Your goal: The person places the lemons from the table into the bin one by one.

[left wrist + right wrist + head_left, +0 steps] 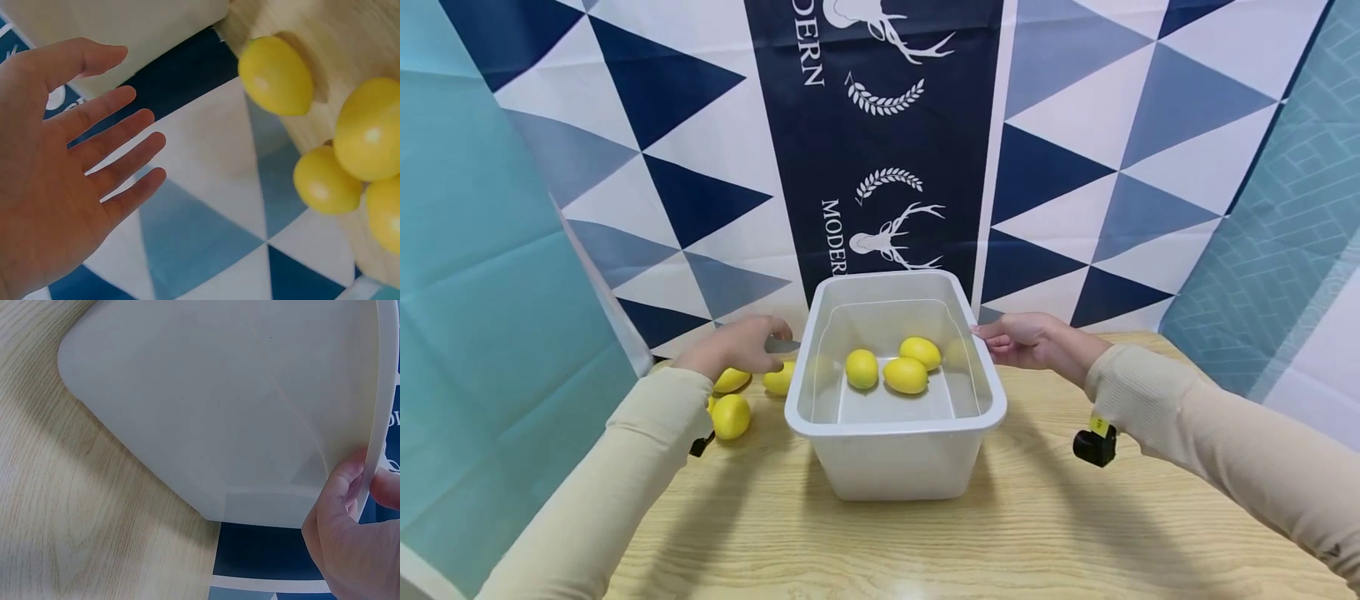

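Observation:
A pale grey plastic bin [895, 467] stands on the wooden table, with three yellow lemons [906, 376] on its floor. My right hand [1026, 337] grips its right rim; in the right wrist view the thumb lies on one side of the rim and the curled fingers [340, 487] on the other. On the bin's left side, my left hand [741, 343] hovers above loose lemons [731, 417] and holds nothing. Its fingers [128, 134] are spread and relaxed in the left wrist view, apart from the several lemons [275, 75] there.
A patterned cloth [700, 150] in blue and white hangs behind the table. Teal sheets [497, 292] close off the left and right sides. Wooden tabletop [895, 550] shows in front of the bin. Each wrist wears a small black camera [1094, 447].

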Tool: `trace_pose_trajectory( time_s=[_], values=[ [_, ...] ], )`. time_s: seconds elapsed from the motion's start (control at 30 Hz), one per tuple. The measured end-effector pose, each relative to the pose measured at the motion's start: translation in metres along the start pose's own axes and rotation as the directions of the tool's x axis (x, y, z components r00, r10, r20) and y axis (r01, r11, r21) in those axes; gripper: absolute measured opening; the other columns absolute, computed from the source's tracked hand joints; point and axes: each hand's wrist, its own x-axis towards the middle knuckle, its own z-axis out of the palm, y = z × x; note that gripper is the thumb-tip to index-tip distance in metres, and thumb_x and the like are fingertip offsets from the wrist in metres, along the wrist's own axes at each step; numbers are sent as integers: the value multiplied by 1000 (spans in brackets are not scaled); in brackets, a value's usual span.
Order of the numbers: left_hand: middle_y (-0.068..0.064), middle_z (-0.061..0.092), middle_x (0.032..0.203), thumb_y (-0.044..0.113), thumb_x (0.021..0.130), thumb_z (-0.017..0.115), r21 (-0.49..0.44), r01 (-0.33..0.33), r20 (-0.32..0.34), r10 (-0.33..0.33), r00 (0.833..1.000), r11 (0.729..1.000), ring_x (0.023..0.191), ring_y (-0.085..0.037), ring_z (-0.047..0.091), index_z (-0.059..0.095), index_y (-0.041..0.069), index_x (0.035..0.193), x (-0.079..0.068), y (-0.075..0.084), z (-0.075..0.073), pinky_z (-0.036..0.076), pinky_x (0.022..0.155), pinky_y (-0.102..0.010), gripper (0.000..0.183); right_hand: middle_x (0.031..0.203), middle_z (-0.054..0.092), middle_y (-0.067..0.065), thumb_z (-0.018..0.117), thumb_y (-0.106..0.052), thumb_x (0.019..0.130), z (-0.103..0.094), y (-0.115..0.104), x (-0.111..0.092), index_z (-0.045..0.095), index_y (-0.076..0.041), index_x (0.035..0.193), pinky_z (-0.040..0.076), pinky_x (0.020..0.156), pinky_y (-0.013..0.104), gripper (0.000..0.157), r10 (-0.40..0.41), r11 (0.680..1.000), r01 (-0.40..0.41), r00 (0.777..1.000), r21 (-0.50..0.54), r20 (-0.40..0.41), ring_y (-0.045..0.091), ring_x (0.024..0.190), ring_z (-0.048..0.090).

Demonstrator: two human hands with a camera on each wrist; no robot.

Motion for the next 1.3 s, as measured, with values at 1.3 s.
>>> trace_pose_trajectory(
  time_s=[1.3],
  values=[
    [-22, 57, 129, 25, 77, 76, -2, 35, 47, -35, 998, 999, 118, -39, 54, 62, 12, 124, 50, -39, 72, 48, 101, -52, 51, 80, 65, -2, 56, -13, 98, 1, 1, 2, 49, -7, 110, 57, 75, 15, 15, 0, 1000, 0, 1000, 13, -13, 6, 73, 64]
  ],
)
